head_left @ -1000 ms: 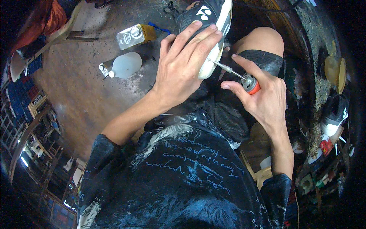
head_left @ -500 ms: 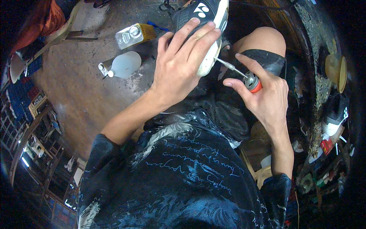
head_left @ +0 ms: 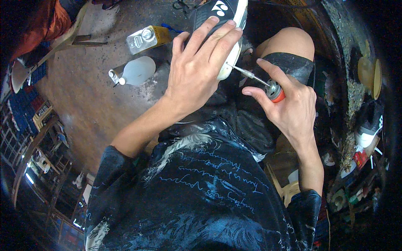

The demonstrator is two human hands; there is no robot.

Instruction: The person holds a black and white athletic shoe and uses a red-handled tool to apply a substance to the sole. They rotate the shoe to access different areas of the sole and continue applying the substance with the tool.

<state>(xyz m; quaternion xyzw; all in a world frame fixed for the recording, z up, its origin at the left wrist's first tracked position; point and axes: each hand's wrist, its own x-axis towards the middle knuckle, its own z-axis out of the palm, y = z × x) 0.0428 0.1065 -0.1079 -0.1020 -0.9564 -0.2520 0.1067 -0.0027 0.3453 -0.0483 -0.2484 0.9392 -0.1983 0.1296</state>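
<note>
Partly hidden shoe [head_left: 228,16] under gripping left hand [head_left: 201,71], right hand [head_left: 293,104] clutching awl [head_left: 259,81]

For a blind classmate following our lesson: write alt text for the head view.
A person's left hand grips a black-and-white sports shoe while the right hand pushes an orange-handled awl into its sole edge. A white squeeze bottle and a metal can lie on the floor nearby.
</note>
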